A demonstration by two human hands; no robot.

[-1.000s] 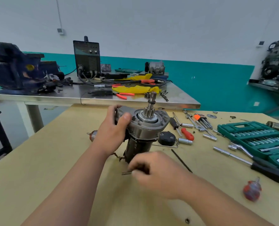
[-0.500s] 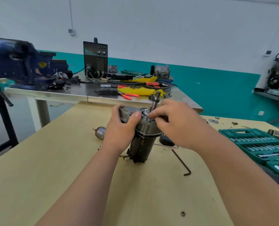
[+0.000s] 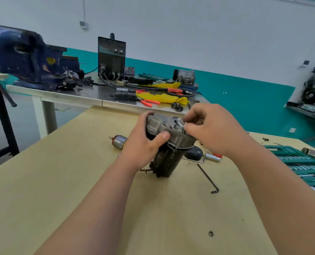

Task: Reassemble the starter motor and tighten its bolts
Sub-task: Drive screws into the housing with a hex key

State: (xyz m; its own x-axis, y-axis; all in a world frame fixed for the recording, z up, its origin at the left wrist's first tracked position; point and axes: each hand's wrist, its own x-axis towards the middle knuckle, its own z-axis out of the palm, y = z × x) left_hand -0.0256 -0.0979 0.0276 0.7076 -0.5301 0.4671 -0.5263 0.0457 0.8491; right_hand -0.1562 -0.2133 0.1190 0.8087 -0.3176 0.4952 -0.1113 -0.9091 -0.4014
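Body joined, we grip the starter motor (image 3: 168,161) in our left hand (image 3: 143,146), right hand (image 3: 210,131) pinching its top; bolts, we judge, not yet tightened.

Nothing here can really be read. The black welding machine (image 3: 111,57) on the steel bench has a pale strip of marking along the top of its front panel and small marks by its knobs, all too blurred to make out. The dark body of the starter motor (image 3: 168,159) carries a few faint light marks, characters or scratches, I cannot tell which. The blue vise (image 3: 24,57) shows a yellow patch on its side, and no lettering can be made out on it.
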